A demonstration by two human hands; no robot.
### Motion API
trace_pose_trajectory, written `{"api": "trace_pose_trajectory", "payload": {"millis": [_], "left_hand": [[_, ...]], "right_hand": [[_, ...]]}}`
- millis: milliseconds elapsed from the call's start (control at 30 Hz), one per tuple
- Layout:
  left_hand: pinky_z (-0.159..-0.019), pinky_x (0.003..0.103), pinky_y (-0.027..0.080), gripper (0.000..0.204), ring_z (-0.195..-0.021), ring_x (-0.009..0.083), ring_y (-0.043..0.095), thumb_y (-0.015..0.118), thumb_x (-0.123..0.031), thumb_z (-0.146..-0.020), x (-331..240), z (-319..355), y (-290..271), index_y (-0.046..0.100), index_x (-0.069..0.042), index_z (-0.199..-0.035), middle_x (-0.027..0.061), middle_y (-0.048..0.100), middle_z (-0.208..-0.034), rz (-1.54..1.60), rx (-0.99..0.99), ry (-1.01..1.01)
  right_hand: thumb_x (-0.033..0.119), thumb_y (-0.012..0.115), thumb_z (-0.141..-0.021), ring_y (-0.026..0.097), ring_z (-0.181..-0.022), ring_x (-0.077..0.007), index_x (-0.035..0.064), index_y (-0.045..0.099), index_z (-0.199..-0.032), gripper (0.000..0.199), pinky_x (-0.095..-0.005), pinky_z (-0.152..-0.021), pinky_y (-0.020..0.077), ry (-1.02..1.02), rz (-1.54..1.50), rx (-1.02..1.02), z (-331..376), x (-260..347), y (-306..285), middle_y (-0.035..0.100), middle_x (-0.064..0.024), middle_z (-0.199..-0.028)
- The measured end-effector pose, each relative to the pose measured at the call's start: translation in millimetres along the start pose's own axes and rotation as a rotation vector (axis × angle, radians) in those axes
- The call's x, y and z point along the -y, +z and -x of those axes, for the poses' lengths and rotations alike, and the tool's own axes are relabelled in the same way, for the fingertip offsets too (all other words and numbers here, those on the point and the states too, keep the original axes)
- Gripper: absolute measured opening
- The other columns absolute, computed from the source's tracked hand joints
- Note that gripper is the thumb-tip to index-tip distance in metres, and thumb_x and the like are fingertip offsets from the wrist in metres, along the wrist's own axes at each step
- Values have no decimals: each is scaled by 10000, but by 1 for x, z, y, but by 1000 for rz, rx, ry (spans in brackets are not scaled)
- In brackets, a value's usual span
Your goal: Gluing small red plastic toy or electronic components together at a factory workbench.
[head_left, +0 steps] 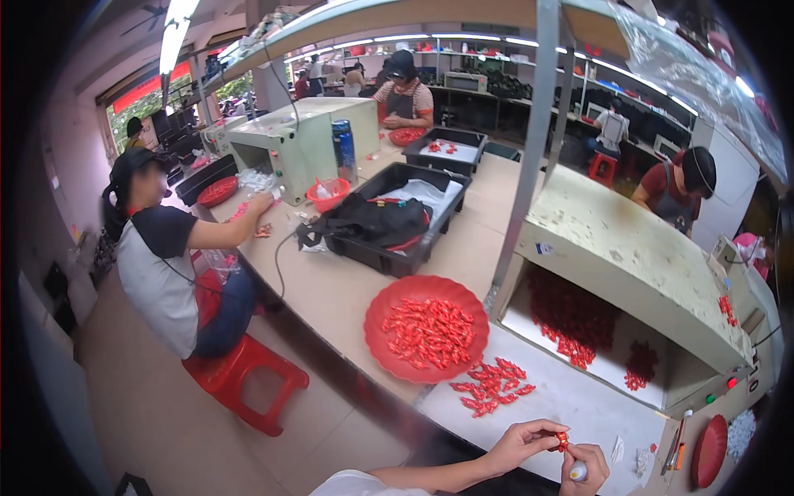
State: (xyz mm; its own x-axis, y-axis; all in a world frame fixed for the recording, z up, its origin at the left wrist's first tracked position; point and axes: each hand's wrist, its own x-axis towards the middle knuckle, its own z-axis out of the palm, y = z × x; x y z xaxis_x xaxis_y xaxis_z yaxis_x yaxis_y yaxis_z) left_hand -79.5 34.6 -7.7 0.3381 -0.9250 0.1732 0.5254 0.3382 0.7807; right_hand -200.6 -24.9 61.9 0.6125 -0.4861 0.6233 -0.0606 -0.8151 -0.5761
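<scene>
Down at the near edge of the desk (347,289), the person's left hand (521,442) pinches a small red piece (562,441) between thumb and fingertips, closed snugly on it. The piece hangs with its long axis roughly upright, its lower end pointing down toward the right hand (585,471). That hand sits just below, curled shut around a small white tube (577,472) whose rounded end faces up and left, near the red piece; whether the two touch I cannot tell.

Just beyond the hands, a loose heap of red pieces (492,387) lies on a white sheet (571,405), and beside it a round red tray (426,328) holds many more, lying every which way. To the right stands a cream machine housing (628,256) with more red bits under it. Across the desk, a seated person on a red stool (248,372) reaches toward the desk.
</scene>
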Motion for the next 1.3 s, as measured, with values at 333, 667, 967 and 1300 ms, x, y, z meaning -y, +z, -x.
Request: {"api": "trace_pose_trajectory", "payload": {"millis": [333, 667, 967, 1300], "left_hand": [[-803, 244, 437, 270, -899, 105, 529, 517, -96, -833, -52, 29, -38, 508, 1, -1085, 54, 561, -965, -49, -25, 189], [-829, 265, 426, 262, -923, 129, 527, 505, -53, -831, -71, 58, -75, 503, 3, -1087, 67, 558, -986, -5, -99, 210], [-805, 263, 432, 256, -885, 127, 533, 508, -55, -831, -75, 64, -94, 509, 3, -1081, 68, 563, -967, -81, -174, 232], [-787, 256, 432, 263, -861, 124, 537, 512, -49, -828, -74, 53, -100, 508, 1, -1086, 64, 559, -951, -76, -175, 196]], "right_hand": [[-62, 617, -674, 561, -678, -249, -13, 583, -791, 131, -303, -630, 453, -103, -58, 36, -20, 55, 46, 578, -140, -743], [-46, 623, -667, 566, -663, -246, -4, 582, -771, 119, -297, -613, 456, -200, -82, 84, -30, 85, 84, 578, -131, -730], [-45, 619, -668, 578, -681, -250, 7, 598, -804, 147, -300, -624, 462, -205, -116, 109, -36, 85, 101, 588, -132, -747], [-55, 618, -659, 581, -704, -251, 1, 598, -805, 158, -299, -646, 463, -174, -111, 118, -44, 72, 102, 589, -137, -757]]}}
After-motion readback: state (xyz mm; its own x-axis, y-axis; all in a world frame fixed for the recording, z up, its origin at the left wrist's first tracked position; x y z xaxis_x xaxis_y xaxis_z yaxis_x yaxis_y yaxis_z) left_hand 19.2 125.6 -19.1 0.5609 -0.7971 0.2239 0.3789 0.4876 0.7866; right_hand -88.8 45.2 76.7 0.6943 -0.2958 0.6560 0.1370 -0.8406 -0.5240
